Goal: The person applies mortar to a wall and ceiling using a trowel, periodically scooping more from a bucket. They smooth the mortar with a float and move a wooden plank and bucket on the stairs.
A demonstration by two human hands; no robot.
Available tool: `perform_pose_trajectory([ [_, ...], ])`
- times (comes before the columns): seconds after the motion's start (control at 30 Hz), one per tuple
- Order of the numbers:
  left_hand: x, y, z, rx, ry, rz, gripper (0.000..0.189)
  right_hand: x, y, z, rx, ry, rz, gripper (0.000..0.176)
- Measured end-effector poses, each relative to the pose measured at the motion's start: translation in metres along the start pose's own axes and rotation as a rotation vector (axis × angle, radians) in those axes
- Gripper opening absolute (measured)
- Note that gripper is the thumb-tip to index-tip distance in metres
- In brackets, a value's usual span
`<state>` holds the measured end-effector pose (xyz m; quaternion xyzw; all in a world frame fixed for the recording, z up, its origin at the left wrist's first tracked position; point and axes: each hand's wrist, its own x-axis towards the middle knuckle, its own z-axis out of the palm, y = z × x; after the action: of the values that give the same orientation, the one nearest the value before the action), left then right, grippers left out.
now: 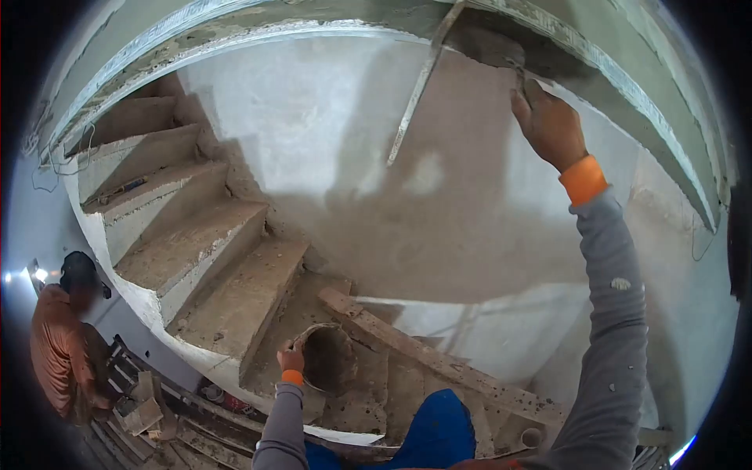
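My right hand [548, 125] is raised at the upper right, its fingers closed round the handle of a trowel [501, 48]. The trowel's blade lies against the underside of the curved band overhead [560, 66], where the surface looks dark and wet. Low in the view, my left hand [291, 358] grips the rim of a round bucket [329, 358], which is tilted with its dark opening toward me. What the bucket holds is too dark to tell. A thin pale strip [415, 102] slants down from the overhead band, left of the trowel.
Concrete stairs [200, 243] curve up to the left, with a small tool [125, 189] on one step. A wooden plank [439, 360] slants across the lower steps. A cup [532, 438] stands at the lower right. Another person [63, 345] is at the lower left beside boards.
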<state>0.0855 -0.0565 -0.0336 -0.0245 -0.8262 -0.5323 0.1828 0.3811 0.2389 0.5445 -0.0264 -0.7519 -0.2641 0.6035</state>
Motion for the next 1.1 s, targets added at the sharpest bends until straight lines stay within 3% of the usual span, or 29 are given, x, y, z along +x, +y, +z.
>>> perform_pose_trajectory([
  [0.13,-0.011,0.012,-0.009,0.001,-0.06,0.061,0.036,-0.018,0.009,0.012,-0.102,-0.14,0.083,0.029],
  [0.2,-0.007,0.007,-0.003,-0.053,-0.083,0.12,0.034,-0.029,0.02,0.021,-0.106,-0.054,0.03,0.029],
  [0.27,-0.009,0.012,-0.002,-0.026,0.017,0.085,0.032,-0.032,0.029,0.025,-0.101,0.046,-0.03,0.028],
  [0.33,-0.016,0.025,-0.011,0.004,0.053,0.07,0.031,-0.02,0.005,0.008,-0.088,0.158,-0.09,0.027],
  [0.47,-0.019,0.031,-0.016,0.021,0.072,0.126,0.033,-0.012,0.022,-0.021,-0.076,0.255,-0.025,0.029],
  [0.5,-0.018,0.025,-0.012,0.018,0.09,0.152,0.034,-0.02,0.037,-0.027,-0.04,0.323,-0.039,0.031],
  [0.53,-0.011,0.005,-0.001,0.021,0.088,0.133,0.035,-0.03,0.044,-0.041,0.057,0.24,0.096,0.031],
  [0.6,0.012,-0.042,0.022,0.023,0.085,0.097,0.037,-0.052,0.07,-0.046,0.012,0.246,0.079,0.027],
  [0.7,0.005,-0.005,-0.006,0.027,0.014,0.086,0.035,-0.107,0.103,-0.034,-0.124,0.164,0.072,0.019],
  [0.77,0.006,-0.011,0.003,0.072,0.138,0.116,0.034,-0.154,0.081,-0.024,0.011,0.154,0.056,0.016],
  [0.8,0.007,-0.014,0.005,0.098,0.203,0.129,0.033,-0.186,0.069,-0.012,0.239,0.082,0.123,0.019],
  [0.83,0.007,-0.011,0.001,0.092,0.123,0.125,0.033,-0.226,0.052,0.002,0.172,-0.118,0.21,0.021],
  [0.87,0.006,-0.003,-0.008,0.087,0.048,0.115,0.032,-0.277,0.04,0.031,0.007,-0.03,-0.151,0.022],
  [0.9,0.005,0.004,-0.016,0.084,-0.02,0.1,0.032,-0.319,0.008,0.043,0.402,-0.389,-0.022,0.025],
  [0.93,0.004,0.006,-0.017,0.096,0.015,0.129,0.031,-0.366,-0.032,0.058,0.217,-0.505,-0.216,0.03],
  [0.97,0.002,0.006,-0.015,0.109,0.052,0.15,0.03,-0.408,-0.066,0.07,0.49,-0.888,-0.032,0.038],
  [1.0,0.0,0.004,-0.013,0.085,0.062,0.196,0.03,-0.408,-0.114,0.057,0.687,-0.715,0.079,0.03],
  [1.07,0.004,-0.017,-0.001,0.119,0.104,0.304,0.028,-0.493,-0.17,0.108,0.669,-1.191,0.028,0.04],
  [1.1,0.008,-0.032,0.007,0.177,0.132,0.365,0.028,-0.499,-0.205,0.115,0.698,-1.406,0.091,0.05],
])
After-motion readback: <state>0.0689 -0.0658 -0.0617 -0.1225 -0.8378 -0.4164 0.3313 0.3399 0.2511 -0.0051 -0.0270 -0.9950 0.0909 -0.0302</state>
